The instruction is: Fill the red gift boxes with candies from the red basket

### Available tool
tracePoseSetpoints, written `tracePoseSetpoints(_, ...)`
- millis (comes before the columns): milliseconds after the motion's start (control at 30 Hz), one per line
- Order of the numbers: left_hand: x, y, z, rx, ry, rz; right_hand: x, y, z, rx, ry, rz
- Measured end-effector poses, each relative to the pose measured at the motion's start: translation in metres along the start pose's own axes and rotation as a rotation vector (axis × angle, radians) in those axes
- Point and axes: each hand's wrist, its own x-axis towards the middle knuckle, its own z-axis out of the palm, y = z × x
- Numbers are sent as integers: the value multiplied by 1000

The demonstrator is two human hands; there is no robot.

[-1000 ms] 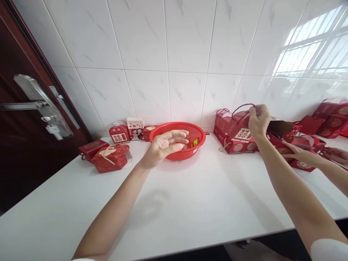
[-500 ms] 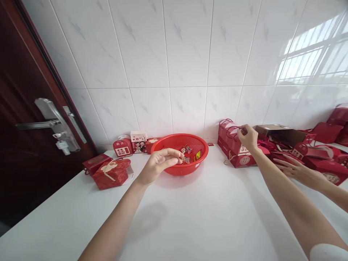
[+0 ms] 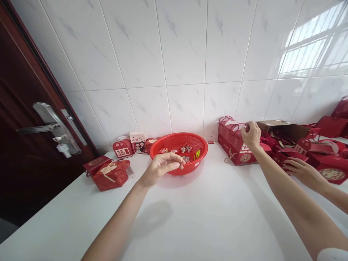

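My left hand [image 3: 164, 166] hovers in front of the red plastic colander [image 3: 179, 170], near its rim. Its fingers are bent, the thumb stands slightly apart from them, and I see nothing between them. Several small wrapped sweets [image 3: 186, 148] and a yellow packet [image 3: 197, 154] lie in the colander. My right hand [image 3: 251, 135] is closed in a pinch over the stacked red gift boxes [image 3: 231, 143] with purple cord handles. Something small and dark red shows at its fingertips, but its kind is unclear.
Another person's hand [image 3: 301, 170] touches a red box [image 3: 290, 154] at the right. An open cardboard box [image 3: 277, 127] and more red boxes [image 3: 330, 168] stand there. On the left are a tied red bag [image 3: 111, 175], small printed boxes [image 3: 138, 143] and a door handle [image 3: 38, 128].
My right hand has shifted slightly right and up, while the stacked boxes stay put. My left hand remains by the colander, uncovering more sweets. The other person's fingers have curled onto a box.
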Motion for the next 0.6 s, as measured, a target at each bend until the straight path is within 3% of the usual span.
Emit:
tracePoseSetpoints(167, 0, -1, 2, -13, -21, -19, 2, -4, 0, -36, -83, -47)
tracePoseSetpoints(367, 2, -5, 3, -17, -44, -31, 0, -19, -16, -309, -163, -49)
tracePoseSetpoints(500, 4, -9, 3, -13, -64, -35, -4, -32, -32, -367, -120, 14)
tracePoseSetpoints(600, 8, -11, 3, 25, -104, -46, -14, -48, -40, -249, -22, -57)
